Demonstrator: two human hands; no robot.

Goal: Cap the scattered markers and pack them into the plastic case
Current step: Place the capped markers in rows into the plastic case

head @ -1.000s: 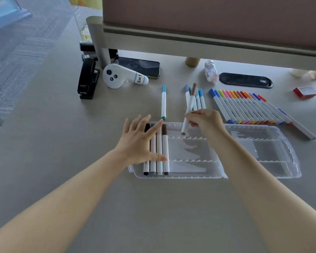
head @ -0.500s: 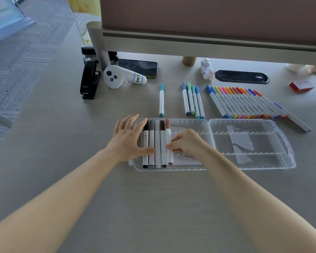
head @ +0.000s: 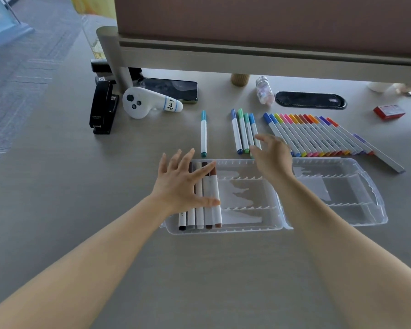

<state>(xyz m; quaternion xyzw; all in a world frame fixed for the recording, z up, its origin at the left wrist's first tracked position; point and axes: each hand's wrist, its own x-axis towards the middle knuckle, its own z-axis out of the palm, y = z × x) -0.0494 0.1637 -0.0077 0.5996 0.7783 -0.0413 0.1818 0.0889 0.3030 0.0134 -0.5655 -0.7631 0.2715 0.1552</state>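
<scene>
— Where do the markers stand?
— Mostly outside: my clear plastic case (head: 356,219) lies open on the desk (head: 57,186), five markers (head: 201,210) racked at its left under my spread, empty left hand (head: 183,184).
— Your right?
— My right hand (head: 272,155), fingers loosely apart and empty, hovers at four loose markers (head: 243,131).

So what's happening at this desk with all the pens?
A person is packing capped markers into a clear plastic case lying open on the desk. The left hand lies flat over five markers already lined up at the case's left end. The right hand, open and empty, reaches toward a small group of blue and green markers just behind the case. A long row of coloured markers and one lone teal marker wait on the desk.
</scene>
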